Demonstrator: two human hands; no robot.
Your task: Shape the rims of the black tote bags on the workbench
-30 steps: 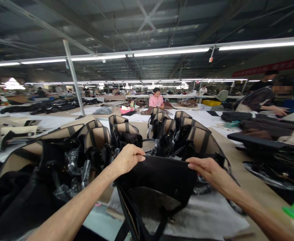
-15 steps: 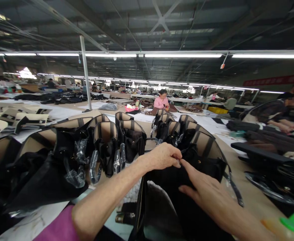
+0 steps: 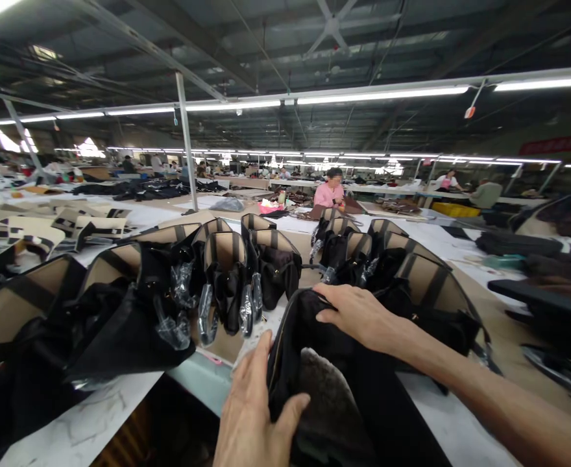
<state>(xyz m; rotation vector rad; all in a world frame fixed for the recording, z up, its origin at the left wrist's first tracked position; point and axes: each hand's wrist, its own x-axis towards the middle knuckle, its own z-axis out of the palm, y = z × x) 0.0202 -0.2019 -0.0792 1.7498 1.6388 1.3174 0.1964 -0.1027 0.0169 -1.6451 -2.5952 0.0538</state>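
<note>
A black bag (image 3: 383,389) stands at the front with its zippered mouth spread apart, and a grey surface shows inside. My right hand (image 3: 358,318) pinches the far rim of this bag between thumb and fingers. At the near left side of the mouth is my left hand (image 3: 254,408), its fingers stretched along the outside and its thumb spread over the inside of the edge. The left fingers are apart from the thumb. The bag's lower part runs out of view.
Rows of black bags with beige inner flaps (image 3: 224,250) and plastic-wrapped handles stand beyond and to the left. Dark material (image 3: 533,259) lies at right. Pale cut pieces (image 3: 54,227) lie at far left. A person in pink (image 3: 329,193) sits farther back.
My left hand has left the far rim and come down to the bag's left edge. My right hand has moved up onto the rim. The view has swung slightly left.
</note>
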